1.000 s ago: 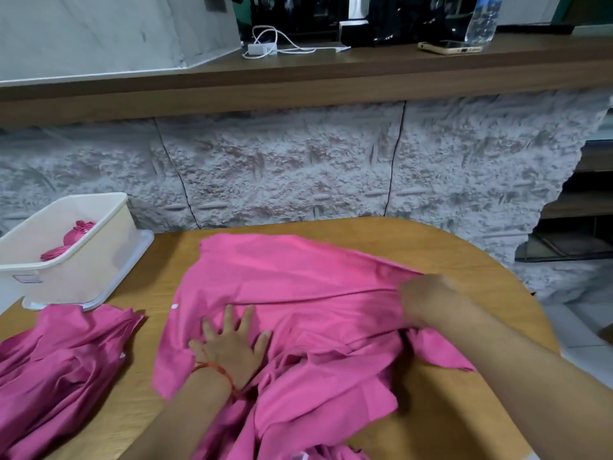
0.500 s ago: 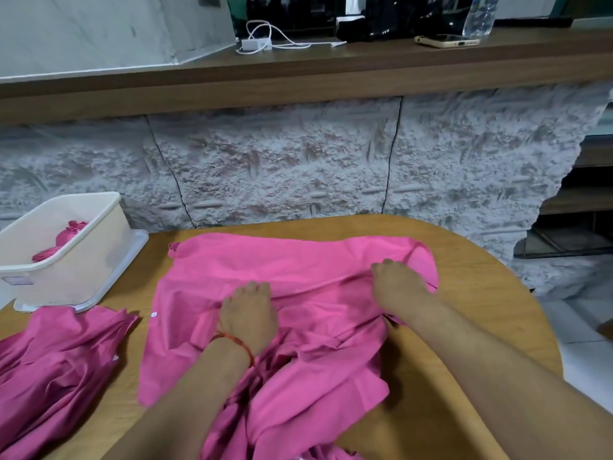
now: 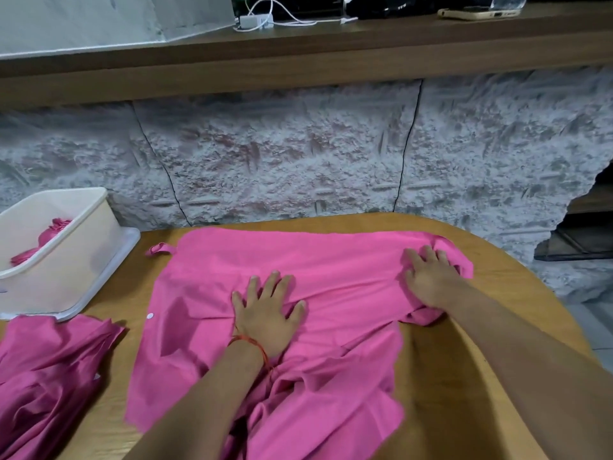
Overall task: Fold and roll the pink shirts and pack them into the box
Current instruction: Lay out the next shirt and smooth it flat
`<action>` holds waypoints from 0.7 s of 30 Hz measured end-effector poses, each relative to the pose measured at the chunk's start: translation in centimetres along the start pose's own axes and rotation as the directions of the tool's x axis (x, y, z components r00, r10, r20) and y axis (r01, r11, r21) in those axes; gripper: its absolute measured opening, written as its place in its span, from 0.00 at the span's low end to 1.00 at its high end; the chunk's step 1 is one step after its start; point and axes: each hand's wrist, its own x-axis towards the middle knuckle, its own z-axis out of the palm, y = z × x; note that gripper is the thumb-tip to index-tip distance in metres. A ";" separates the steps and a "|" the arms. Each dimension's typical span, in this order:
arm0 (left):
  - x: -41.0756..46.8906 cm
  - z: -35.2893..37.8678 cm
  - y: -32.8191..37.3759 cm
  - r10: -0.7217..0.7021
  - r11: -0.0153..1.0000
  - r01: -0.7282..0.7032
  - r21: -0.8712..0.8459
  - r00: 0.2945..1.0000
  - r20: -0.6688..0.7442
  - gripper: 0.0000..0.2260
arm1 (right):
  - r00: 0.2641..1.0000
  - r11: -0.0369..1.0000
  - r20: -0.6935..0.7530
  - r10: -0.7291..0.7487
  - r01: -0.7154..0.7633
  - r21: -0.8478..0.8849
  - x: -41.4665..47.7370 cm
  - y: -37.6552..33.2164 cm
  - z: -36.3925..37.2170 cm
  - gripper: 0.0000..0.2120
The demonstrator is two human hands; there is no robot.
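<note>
A pink shirt (image 3: 298,260) lies spread across the wooden table (image 3: 517,293), its near part bunched toward me. My left hand (image 3: 265,313) lies flat on the middle of the shirt with fingers spread. My right hand (image 3: 431,280) presses flat on the shirt's right edge, fingers spread. A white plastic box (image 3: 66,260) stands at the left on its lid, with a rolled pink shirt (image 3: 49,234) inside. More pink shirts (image 3: 43,386) lie in a crumpled heap at the near left.
A rough stone-look wall (image 3: 298,161) rises right behind the table. Above it a wooden shelf (image 3: 331,51) carries a phone (image 3: 474,13), a white charger with cable (image 3: 255,19) and dark items. The table's curved edge drops off at the right.
Both hands have gone from curled to flat and spread. The right hand slid out to the shirt's right edge; the far part of the shirt now lies smoother and wider.
</note>
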 end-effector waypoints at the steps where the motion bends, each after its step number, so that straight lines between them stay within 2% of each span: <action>1: 0.1 0.1 0.0 0.000 1.000 0.000 -0.001 1.000 -0.008 0.34 | 0.999 0.999 0.002 -0.039 0.039 0.001 0.8 0.3 -0.5 0.27; 3: 0.1 0.3 -0.1 -0.002 1.000 0.002 0.012 1.000 -0.013 0.34 | 0.995 0.993 -0.008 -0.098 0.098 0.065 2.0 0.6 -1.9 0.29; 6: 0.1 0.5 -0.4 -0.030 0.998 0.031 0.047 0.999 -0.024 0.35 | 0.963 0.969 -0.168 -0.211 0.229 0.096 4.1 0.8 -4.2 0.27; 8: 0.1 0.6 -0.7 -0.049 0.997 0.051 0.062 0.998 -0.030 0.35 | 0.924 0.945 -0.236 -0.299 0.321 0.059 5.6 1.4 -5.6 0.32; 10: 0.0 0.7 -1.2 -0.056 0.995 0.059 0.077 0.998 -0.030 0.36 | 0.900 0.930 -0.240 -0.364 0.366 -0.038 6.8 2.8 -6.9 0.37; 11: 0.0 0.8 -1.4 -0.055 0.994 0.057 0.090 0.998 -0.032 0.36 | 0.889 0.918 -0.231 -0.395 0.377 -0.122 7.3 3.9 -7.4 0.35; 13: 0.1 1.0 -1.7 -0.050 0.993 0.054 0.107 0.998 -0.039 0.38 | 0.891 0.905 -0.186 -0.413 0.380 -0.190 8.3 6.1 -8.4 0.24; 15: 0.1 1.2 -1.8 -0.052 0.993 0.057 0.104 0.997 -0.051 0.39 | 0.923 0.917 -0.122 -0.365 0.333 -0.221 9.6 7.7 -8.9 0.23; 18: 0.2 1.5 -1.9 -0.060 0.992 0.066 0.105 0.996 -0.060 0.40 | 0.966 0.904 -0.076 -0.247 0.202 -0.377 9.7 6.9 -8.7 0.28; 21: 0.4 1.5 -1.9 -0.067 0.992 0.072 0.103 0.996 -0.051 0.40 | 0.979 0.939 -0.174 -0.105 0.041 -0.342 8.4 4.2 -6.8 0.31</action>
